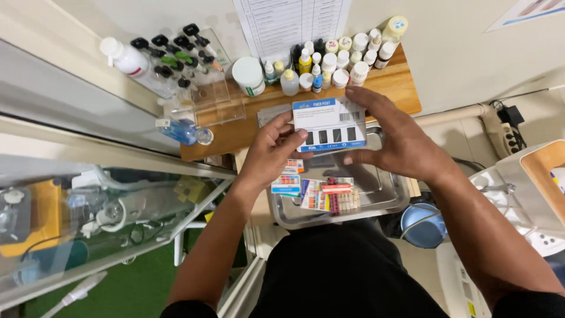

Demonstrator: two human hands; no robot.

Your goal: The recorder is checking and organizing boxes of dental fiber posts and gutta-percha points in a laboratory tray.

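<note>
- A person looked down at their own two bare hands, which held a small flat box [329,125] between them, above a metal tray [376,191].
- The box was white and blue, with a row of dark rectangular windows along its lower part and a barcode near its upper right corner. It was held level, facing the camera, in front of the edge of a wooden shelf [400,88].
- The left hand [272,150] gripped the box's left edge, thumb laid across the front and fingers curled behind.
- The right hand [397,138] clasped the box's right side, fingers spread along the top edge and thumb pressed at the lower right corner.
- The metal tray sat just below the box and held several small flat packets [321,194] with coloured stripes, lying side by side.
- On the wooden shelf behind stood a cluster of small white bottles [347,59] with coloured caps, and a white jar [248,75] to their left.
- Further left, a clear plastic rack [206,94] held black-handled tools, next to a white spray bottle [126,59].
- A printed sheet [291,23] hung on the wall above the bottles.
</note>
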